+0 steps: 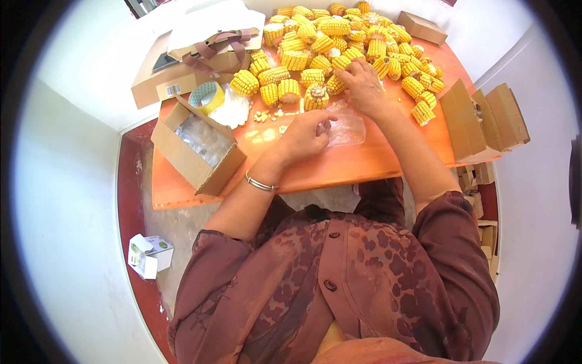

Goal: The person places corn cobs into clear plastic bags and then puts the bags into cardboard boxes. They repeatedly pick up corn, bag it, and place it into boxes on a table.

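Note:
A heap of yellow corn cob pieces [334, 27] covers the far part of the orange table [291, 175]. My right hand [365, 88] reaches to the heap's near edge, with fingers and thumb around a short corn piece [335, 85]. Closer to me, my left hand [305, 136] has its fingers curled at the left side of a clear plastic bag [349, 129], which lies flat on the table. Another cob piece [316, 98] stands on end just beyond the left hand. Loose kernels [261, 116] are scattered to its left.
An open carton [191, 152] holding clear plastic stands at the left edge, beside a tape roll [207, 97]. Behind it, a cardboard box [150, 82] carries a phone and a white bag [213, 27]. Open cartons [482, 120] stand at the right edge; a small box [423, 28] lies behind.

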`<state>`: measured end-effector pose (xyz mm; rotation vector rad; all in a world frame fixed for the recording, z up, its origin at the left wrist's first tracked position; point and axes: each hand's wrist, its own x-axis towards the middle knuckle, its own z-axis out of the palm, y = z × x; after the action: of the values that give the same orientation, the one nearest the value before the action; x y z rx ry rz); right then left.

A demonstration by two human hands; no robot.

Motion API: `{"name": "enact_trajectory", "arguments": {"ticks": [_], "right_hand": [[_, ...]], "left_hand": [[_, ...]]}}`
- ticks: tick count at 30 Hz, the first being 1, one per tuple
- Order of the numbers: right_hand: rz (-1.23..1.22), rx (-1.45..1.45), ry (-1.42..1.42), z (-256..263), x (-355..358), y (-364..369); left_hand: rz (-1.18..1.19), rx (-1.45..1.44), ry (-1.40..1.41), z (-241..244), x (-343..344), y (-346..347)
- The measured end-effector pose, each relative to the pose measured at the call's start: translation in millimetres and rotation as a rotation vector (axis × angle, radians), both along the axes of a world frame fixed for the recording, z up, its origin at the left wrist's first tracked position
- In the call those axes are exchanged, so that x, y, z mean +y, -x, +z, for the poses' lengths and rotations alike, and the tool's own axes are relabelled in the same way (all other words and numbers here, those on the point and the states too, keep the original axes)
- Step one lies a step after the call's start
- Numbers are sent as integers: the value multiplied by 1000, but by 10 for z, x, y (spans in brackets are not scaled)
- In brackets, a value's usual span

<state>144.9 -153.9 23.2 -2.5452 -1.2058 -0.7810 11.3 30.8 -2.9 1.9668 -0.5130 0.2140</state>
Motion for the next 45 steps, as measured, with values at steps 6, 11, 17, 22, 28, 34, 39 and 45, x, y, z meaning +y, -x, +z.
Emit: {"name": "enact_trajectory", "arguments": {"ticks": [6,11,17,22,28,34,39,45], "right_hand": [[-6,9,-80,36,-107,78],[19,92,-447,149,-316,399],[214,396,-389,299,-453,1015],[115,420,-156,71,-403,1033],[39,579,-429,-101,-354,1019],[-6,689,-698,-413,-414,984],[-21,716,-746,-378,-351,961],[-3,796,-895,-539,-402,874]], "left_hand": [[-12,-2,-27,6,-10,-24],[0,-81,-19,-43,-4,-25],[31,-47,-71,-68,-6,-38],[4,-69,33,-77,-34,-54],[13,10,-80,62,-25,6],[37,-39,-21,-2,-55,0],[71,-57,9,-83,-60,-34],[157,-10,68,-68,-134,30]]}}
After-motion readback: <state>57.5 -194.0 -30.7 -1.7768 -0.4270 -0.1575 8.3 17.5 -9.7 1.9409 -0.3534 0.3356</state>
